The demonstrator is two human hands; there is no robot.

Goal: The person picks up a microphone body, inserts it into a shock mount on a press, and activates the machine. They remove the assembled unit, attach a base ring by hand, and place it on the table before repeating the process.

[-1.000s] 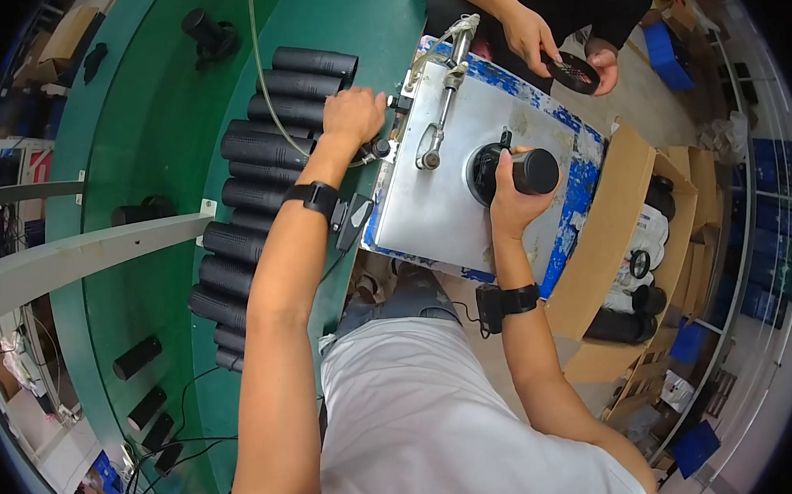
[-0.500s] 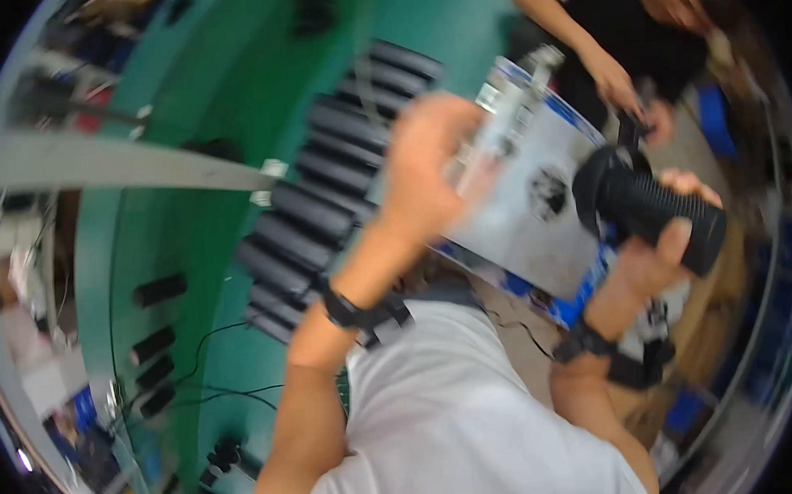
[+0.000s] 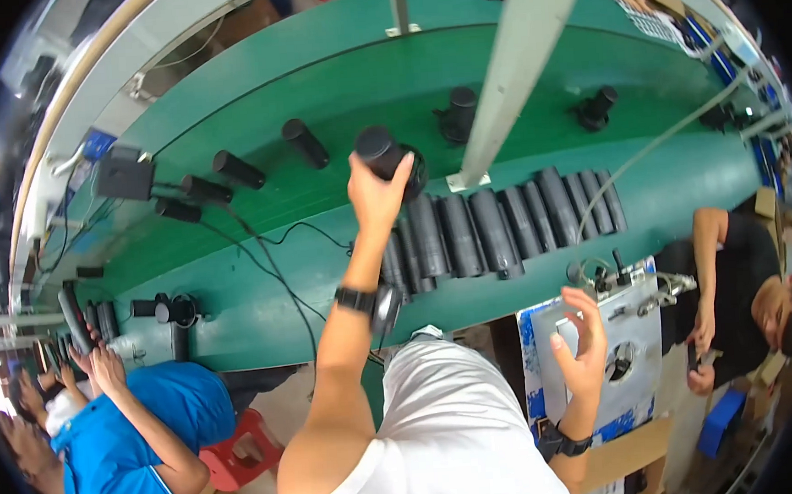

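My left hand (image 3: 376,191) is stretched out over the green bench. Its fingers wrap round a black cylindrical part (image 3: 376,142) with a wider round end (image 3: 415,172), held above the far half of the bench. Just nearer than it, a row of black tubes (image 3: 459,233) lies side by side. My right hand (image 3: 582,349) is empty, with fingers apart and curved, near the left edge of a metal fixture plate (image 3: 645,321) that has a round hole. Whether the right hand touches that plate, I cannot tell.
Black cylinders stand or lie on the green belt (image 3: 337,191). A pale post (image 3: 521,64) rises from the bench's middle. Black cables (image 3: 273,265) cross at the left. A co-worker in blue (image 3: 148,439) works at left, another in black (image 3: 737,269) at right beside the fixture.
My view has swung left, toward the bench. The black ribbed cylindrical part was in my right hand; now my left hand holds a similar one over the bench and my right hand is empty.
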